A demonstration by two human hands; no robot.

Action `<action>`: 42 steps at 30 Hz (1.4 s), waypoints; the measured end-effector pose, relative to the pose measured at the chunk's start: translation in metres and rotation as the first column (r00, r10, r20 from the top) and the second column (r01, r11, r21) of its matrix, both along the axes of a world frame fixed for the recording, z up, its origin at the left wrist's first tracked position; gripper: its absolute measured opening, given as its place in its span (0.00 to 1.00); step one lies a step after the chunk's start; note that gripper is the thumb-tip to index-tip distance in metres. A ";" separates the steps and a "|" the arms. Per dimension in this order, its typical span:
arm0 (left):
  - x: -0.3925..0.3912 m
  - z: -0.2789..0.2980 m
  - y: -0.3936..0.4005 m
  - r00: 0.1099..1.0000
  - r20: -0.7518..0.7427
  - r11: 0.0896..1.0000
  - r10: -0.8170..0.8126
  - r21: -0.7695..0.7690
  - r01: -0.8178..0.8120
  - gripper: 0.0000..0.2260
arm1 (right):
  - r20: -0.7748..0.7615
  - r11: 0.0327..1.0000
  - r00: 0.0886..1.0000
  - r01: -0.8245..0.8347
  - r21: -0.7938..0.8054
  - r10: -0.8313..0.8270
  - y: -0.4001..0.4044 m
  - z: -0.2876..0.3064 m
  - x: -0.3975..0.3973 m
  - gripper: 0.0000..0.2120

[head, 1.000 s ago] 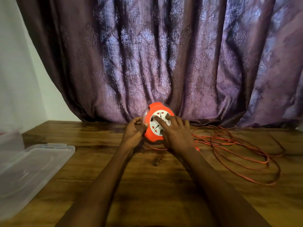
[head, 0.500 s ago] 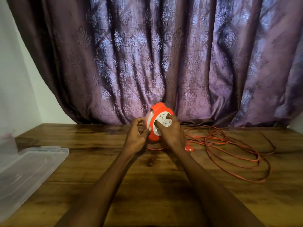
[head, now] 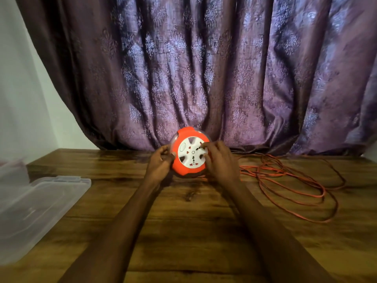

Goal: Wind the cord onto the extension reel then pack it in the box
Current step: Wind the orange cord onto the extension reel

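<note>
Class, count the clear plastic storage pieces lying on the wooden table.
2: a flat clear lid at the table's left edge, and a clear box behind it, mostly cut off by the frame.

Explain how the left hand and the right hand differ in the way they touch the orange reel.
The left hand grips the reel at its orange rim, while the right hand lays its fingertips on the white socket face. The left hand is closed around the edge; the right hand is spread flatter. Both hands touch the reel on the table.
</note>
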State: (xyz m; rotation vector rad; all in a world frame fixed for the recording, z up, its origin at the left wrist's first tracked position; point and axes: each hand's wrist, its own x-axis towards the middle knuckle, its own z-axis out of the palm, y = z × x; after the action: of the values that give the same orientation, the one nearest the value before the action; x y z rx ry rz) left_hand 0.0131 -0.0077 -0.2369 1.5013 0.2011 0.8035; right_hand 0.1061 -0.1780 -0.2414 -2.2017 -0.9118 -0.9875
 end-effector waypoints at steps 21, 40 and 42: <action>-0.013 0.009 -0.025 0.995 -0.046 0.986 -0.090 0.140 0.095 0.15 | 0.129 0.971 0.970 0.217 -0.096 -0.204 0.008 -0.001 -0.011 0.29; -0.002 -0.004 0.019 0.999 0.045 0.999 0.010 -0.048 -0.007 0.08 | -0.006 0.997 1.000 -0.011 -0.075 0.010 0.007 -0.003 -0.019 0.10; -0.004 -0.001 0.026 0.999 0.031 1.000 0.025 -0.018 -0.024 0.08 | 0.173 0.963 0.975 -0.091 -0.253 0.138 0.008 -0.002 -0.017 0.20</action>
State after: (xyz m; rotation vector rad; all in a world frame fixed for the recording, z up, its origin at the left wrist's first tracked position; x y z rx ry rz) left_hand 0.0090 0.0185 -0.2381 1.4711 0.2032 0.8422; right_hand 0.0889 -0.1701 -0.2437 -2.2495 -1.2957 -1.0925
